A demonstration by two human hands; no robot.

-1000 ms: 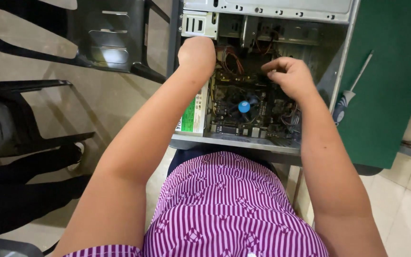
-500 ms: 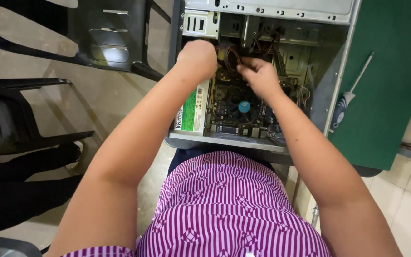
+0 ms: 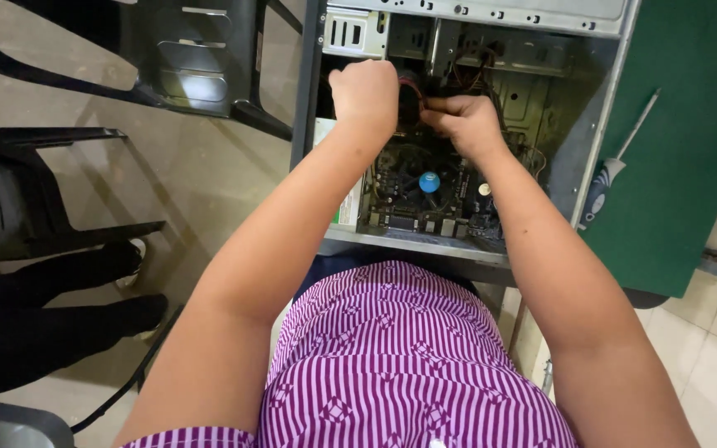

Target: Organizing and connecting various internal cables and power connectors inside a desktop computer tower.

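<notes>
Computer case (image 3: 466, 17): both hands' fingers perhaps pinch cables; screwdriver (image 3: 616, 162) beside.

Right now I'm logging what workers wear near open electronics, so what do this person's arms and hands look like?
Both arms are bare from shoulder to fingertips: no gloves, no watch, no wrist strap or rings that show. The left hand and right hand are uncovered. The purple and white striped garment has a small diamond pattern, and its edge shows only at the left shoulder, so no sleeve reaches the forearms.
</notes>
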